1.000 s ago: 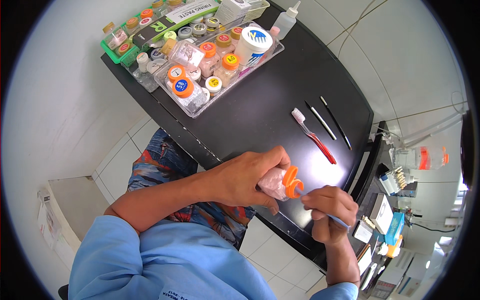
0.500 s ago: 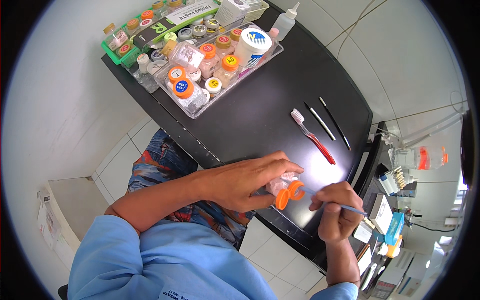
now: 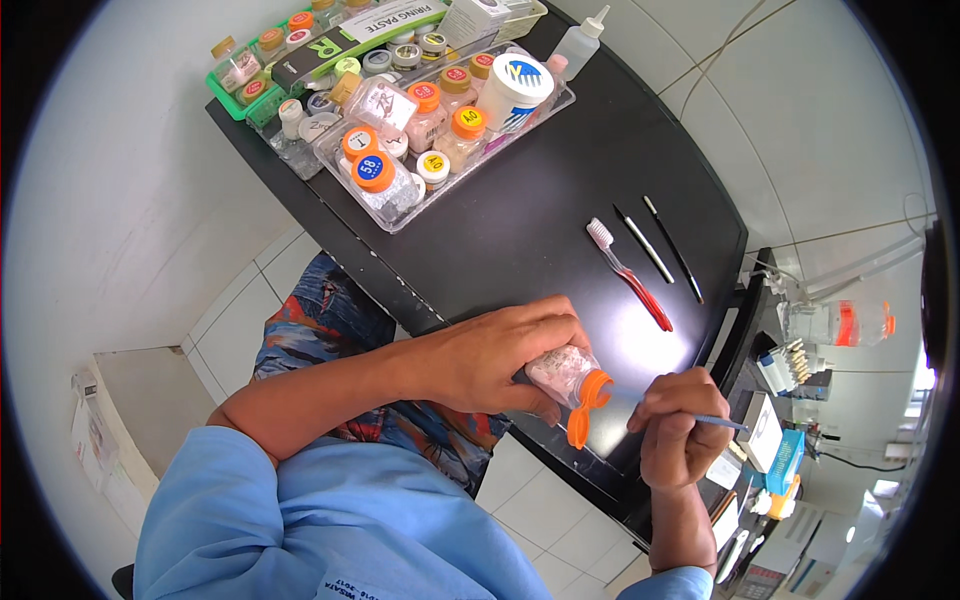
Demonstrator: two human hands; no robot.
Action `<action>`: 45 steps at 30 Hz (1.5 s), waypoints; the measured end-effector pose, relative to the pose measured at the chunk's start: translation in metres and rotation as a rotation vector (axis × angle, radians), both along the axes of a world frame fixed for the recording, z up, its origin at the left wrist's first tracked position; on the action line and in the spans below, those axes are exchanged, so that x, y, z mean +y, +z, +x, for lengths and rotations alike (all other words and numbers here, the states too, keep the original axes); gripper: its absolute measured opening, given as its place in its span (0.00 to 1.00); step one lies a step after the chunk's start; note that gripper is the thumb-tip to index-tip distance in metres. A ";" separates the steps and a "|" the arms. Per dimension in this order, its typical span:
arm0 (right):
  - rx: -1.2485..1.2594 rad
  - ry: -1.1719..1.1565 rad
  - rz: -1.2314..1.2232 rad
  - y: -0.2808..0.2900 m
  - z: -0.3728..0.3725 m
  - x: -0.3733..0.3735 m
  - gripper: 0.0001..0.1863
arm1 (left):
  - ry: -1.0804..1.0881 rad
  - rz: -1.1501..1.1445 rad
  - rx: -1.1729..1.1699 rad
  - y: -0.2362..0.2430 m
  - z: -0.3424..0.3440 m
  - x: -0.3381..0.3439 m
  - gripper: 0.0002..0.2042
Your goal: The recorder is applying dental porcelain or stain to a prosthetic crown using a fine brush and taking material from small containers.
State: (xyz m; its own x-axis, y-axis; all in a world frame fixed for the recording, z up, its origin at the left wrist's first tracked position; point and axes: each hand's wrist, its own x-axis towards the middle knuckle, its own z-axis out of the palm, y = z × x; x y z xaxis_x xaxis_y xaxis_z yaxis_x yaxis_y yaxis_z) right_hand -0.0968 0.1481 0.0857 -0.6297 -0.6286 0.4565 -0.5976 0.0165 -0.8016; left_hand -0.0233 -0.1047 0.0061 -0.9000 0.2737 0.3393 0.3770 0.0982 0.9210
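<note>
My left hand (image 3: 520, 355) is closed around a small clear bottle (image 3: 562, 375) of pale pink powder. The bottle lies tilted, its mouth toward my right hand, and its orange flip cap (image 3: 579, 427) hangs open. Between the fingertips of my right hand (image 3: 680, 425) is a thin blue-grey stick-like tool (image 3: 722, 422), whose back end sticks out to the right. Its front end points toward the bottle mouth; it is faint there, and I cannot tell whether it touches the rim.
A red-handled toothbrush (image 3: 640, 295), a white-handled fine tool (image 3: 650, 250) and a black one (image 3: 675, 250) lie on the black table (image 3: 500, 240). A clear tray (image 3: 390, 222) of powder bottles stands at the back left, beside a squeeze bottle (image 3: 578, 48). A cluttered bench is at right.
My left hand has turned the bottle, so more of its side and the cap's mouth show. My right hand has shifted slightly right, drawing the tool back from the bottle mouth.
</note>
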 end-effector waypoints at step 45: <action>0.327 0.089 0.246 0.019 0.003 -0.018 0.04 | -0.067 0.051 -0.167 0.003 -0.001 0.000 0.26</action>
